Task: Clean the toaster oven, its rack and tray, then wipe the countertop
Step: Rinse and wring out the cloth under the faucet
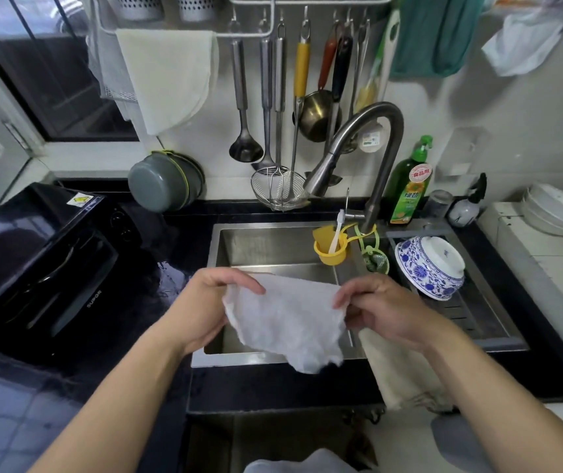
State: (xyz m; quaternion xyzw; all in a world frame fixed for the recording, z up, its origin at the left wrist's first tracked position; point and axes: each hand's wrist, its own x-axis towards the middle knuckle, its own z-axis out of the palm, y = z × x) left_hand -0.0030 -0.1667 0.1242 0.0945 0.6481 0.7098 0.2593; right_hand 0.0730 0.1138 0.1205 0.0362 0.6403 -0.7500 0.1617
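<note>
Cloth (286,322), white and crumpled, hangs spread between both hands over the near rim of the sink (273,247). Left hand (205,302) pinches its edge at 9 o'clock, thumb on top; right hand (385,308) pinches the edge at 3 o'clock, fingers curled under. Oven (44,268), black, door closed, sits on the dark counter (170,295) at 9 o'clock of the sink. Farther, at 2 o'clock, a blue-and-white bowl (430,264) lies tilted on the drain rack. Faucet (358,155) arches over the sink at 12 o'clock, with utensils hanging behind it.
</note>
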